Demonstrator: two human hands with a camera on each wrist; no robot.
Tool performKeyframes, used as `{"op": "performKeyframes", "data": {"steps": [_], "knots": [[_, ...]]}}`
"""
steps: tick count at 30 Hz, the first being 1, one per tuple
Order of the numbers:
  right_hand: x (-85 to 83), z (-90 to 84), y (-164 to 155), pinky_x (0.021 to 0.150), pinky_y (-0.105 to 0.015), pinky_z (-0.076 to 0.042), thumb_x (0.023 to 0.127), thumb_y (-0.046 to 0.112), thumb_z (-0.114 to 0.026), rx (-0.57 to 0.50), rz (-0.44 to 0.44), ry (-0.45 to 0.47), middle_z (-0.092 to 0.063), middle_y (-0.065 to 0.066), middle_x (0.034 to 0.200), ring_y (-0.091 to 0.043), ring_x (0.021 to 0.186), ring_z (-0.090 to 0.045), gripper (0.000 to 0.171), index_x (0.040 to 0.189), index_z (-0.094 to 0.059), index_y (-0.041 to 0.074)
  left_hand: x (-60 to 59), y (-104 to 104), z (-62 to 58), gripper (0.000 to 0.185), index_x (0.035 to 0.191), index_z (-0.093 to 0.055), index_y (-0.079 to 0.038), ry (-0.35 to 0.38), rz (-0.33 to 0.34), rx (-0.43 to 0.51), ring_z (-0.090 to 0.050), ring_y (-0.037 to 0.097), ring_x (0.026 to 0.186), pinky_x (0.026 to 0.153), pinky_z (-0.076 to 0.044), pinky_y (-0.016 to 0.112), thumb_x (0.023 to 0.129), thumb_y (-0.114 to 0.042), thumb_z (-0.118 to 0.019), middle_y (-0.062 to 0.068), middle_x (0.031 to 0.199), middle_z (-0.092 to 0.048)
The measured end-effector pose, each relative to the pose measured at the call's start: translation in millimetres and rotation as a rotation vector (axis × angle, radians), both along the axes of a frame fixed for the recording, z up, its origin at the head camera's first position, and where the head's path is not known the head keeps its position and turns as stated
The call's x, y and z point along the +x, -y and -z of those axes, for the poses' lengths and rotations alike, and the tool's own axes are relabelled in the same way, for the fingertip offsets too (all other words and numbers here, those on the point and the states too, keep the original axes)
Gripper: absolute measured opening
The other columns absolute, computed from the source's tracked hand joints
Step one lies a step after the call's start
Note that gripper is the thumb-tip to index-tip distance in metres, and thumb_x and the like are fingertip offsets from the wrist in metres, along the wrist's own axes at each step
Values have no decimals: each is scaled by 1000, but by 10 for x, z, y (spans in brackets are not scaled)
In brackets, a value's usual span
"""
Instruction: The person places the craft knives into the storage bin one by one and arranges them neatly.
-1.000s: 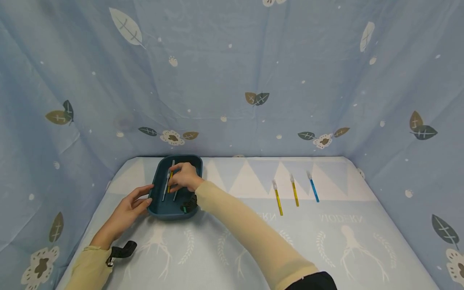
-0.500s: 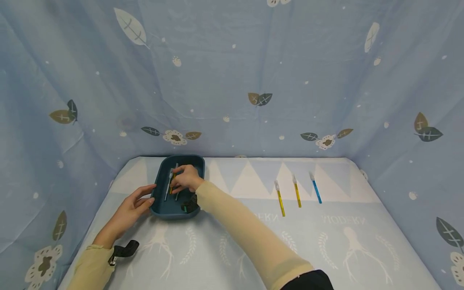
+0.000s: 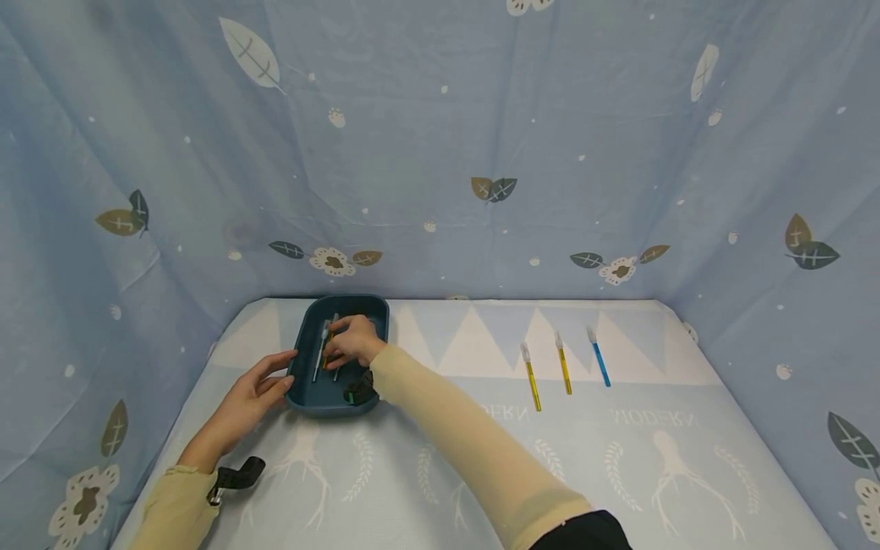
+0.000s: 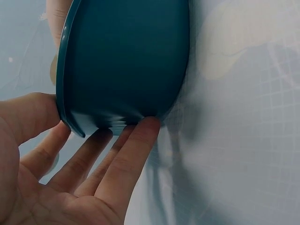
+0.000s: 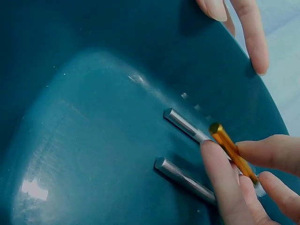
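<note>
My right hand [image 3: 354, 340] reaches into a dark teal tray [image 3: 323, 410]. Its thumb and fingers pinch a gold craft knife [image 5: 225, 139], whose clear capped end is partly behind the fingers. Beside it on the tray bottom lie two silver craft knives, one [image 5: 182, 121] close to the gold one and the other [image 5: 180, 178] a little apart, partly covered by my hand. On the tray's left side is my left hand [image 3: 244, 401]. Its thumb touches the rim, and its extended fingers [image 4: 126, 168] lie against the outer wall.
To the right on the table [image 3: 440, 428] lie two yellow craft knives, one nearer [image 3: 532, 382] and one farther back [image 3: 564, 367], plus a blue one [image 3: 600, 359], all with clear caps. A patterned blue curtain [image 3: 412, 137] hangs behind the table and along both sides.
The head view has shifted slightly. Both hands keep nearly the same places at the tray, and the right hand still pinches the gold craft knife.
</note>
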State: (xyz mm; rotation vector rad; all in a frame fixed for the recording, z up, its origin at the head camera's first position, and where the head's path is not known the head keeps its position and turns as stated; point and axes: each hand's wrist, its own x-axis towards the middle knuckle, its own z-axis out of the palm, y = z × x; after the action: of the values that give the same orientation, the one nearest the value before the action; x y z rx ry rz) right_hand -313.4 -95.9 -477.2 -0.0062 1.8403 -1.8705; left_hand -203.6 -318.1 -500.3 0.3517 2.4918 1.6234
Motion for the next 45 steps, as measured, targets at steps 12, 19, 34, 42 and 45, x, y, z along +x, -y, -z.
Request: {"op": "performKeyframes", "data": {"steps": [12, 19, 34, 42, 45], "knots": [[-7, -53, -55, 90, -57, -63, 93, -24, -70, -43, 9, -37, -68, -20, 98, -51, 113, -71, 55, 145, -59, -14, -19, -14, -24, 61, 171, -31, -4, 0, 2, -1, -49, 53, 145, 91, -61, 30, 118, -20, -56, 32, 168, -36], [23, -157, -82, 90, -55, -63, 95, -20, -71, -82, -15, -59, -73, -28, 107, -52, 116, -71, 52, 145, -62, -11, -13, -26, -49, 60, 171, -31, -2, 4, -6, 1, -49, 54, 145, 91, -61, 30, 118, -17, -56, 33, 167, -35], [309, -410, -348, 91, -61, -61, 100, -14, -70, -187, -192, -125, -74, -25, 115, -53, 125, -66, 55, 152, -57, -8, 18, -11, 11, 60, 169, -32, 0, -11, -16, -8, -52, 56, 141, 89, -62, 32, 118, -19, -56, 35, 165, -37], [441, -461, -561, 90, -63, -61, 99, -13, -72, -205, -216, -175, -74, -15, 102, -35, 97, -77, 48, 146, -65, -4, 29, -17, 8, 61, 170, -31, -1, -2, -18, 9, -52, 54, 141, 88, -63, 38, 118, -19, -56, 34, 165, -37], [472, -497, -635, 89, -63, -61, 99, -12, -73, -203, -225, -200, -73, -14, 103, -40, 97, -75, 46, 144, -67, -3, 32, -19, 12, 61, 170, -31, -1, 0, -26, 12, -52, 53, 141, 88, -63, 37, 118, -19, -57, 34, 165, -38]]}}
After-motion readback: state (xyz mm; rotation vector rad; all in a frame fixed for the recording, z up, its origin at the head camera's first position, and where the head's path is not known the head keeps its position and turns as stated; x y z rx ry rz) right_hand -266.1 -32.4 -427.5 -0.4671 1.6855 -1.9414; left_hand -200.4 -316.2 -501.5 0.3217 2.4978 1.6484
